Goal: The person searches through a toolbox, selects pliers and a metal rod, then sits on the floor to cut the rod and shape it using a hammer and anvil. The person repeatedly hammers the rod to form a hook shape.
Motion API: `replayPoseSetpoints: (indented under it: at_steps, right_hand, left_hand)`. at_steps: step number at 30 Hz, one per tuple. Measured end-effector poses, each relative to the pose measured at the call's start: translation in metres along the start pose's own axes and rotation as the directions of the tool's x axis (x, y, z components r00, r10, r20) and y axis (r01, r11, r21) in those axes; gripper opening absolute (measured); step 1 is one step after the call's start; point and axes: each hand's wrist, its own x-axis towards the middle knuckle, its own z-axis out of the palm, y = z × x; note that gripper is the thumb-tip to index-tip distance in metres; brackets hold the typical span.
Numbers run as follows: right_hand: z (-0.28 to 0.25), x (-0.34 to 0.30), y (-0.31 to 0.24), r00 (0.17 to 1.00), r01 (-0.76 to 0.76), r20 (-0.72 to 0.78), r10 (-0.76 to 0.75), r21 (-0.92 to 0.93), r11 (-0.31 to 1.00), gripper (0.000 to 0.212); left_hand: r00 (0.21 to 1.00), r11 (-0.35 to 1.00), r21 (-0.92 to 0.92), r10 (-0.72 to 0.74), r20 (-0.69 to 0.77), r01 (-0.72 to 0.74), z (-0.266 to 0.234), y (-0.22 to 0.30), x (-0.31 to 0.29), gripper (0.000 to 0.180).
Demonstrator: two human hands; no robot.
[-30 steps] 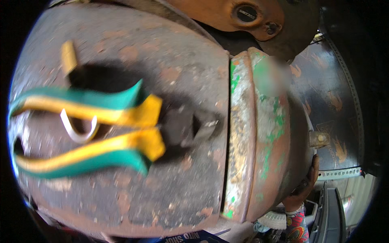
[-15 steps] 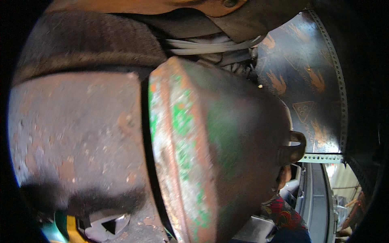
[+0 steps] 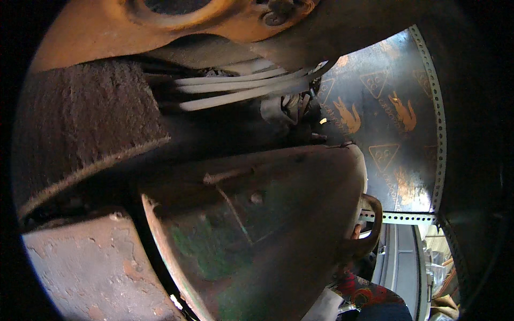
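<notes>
A large rusty metal cover [image 3: 278, 230] with worn green paint fills the middle of the head view. A curved handle [image 3: 373, 227] sticks out from its right end. Behind the cover, beside that handle, a sliver of my right hand [image 3: 357, 231] shows above a dark sleeve [image 3: 367, 291] with a red floral pattern. The cover hides nearly all of that hand, so its fingers cannot be read. My left hand is out of view. At the lower left, a dark gap separates the cover from a rusty brown metal panel [image 3: 91, 267].
An orange-brown metal part [image 3: 107, 32] with a round opening crosses the top. Below it are a dark rough-surfaced slab [image 3: 85, 117] and several pale cables [image 3: 235, 88]. To the right stand a dark printed board [image 3: 375, 123], a perforated metal strip [image 3: 440, 134] and a grey panel [image 3: 399, 257].
The view has shifted. The cover now appears lower and shows more of its upper face; the brown panel is lower left. More of the orange part and cables shows.
</notes>
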Motion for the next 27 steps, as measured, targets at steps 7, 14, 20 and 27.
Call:
replayPoseSetpoints:
  at_steps: [7,14,20,27]
  right_hand:
    - [-0.001,0.008,-0.006,0.999,-0.049,-0.002,0.049,-0.004,0.999,0.094]
    - [0.0,0.012,-0.009,0.996,-0.093,-0.021,0.092,-0.011,0.996,0.094]
    - [-0.005,0.016,-0.002,0.991,-0.131,-0.019,0.131,-0.002,0.991,0.095]
    - [-0.003,0.013,-0.003,0.988,-0.152,-0.021,0.152,0.002,0.988,0.095]
  left_hand:
    - [0.999,0.999,0.034,-0.015,0.037,0.014,0.005,0.007,0.013,0.035]
    - [0.999,0.996,0.083,-0.016,0.047,0.012,0.013,0.011,0.026,0.034]
    - [0.998,0.987,0.159,-0.04,0.055,0.031,0.008,0.018,0.027,0.033]
    - [0.997,0.982,0.182,-0.06,0.055,0.049,-0.002,0.018,0.018,0.033]
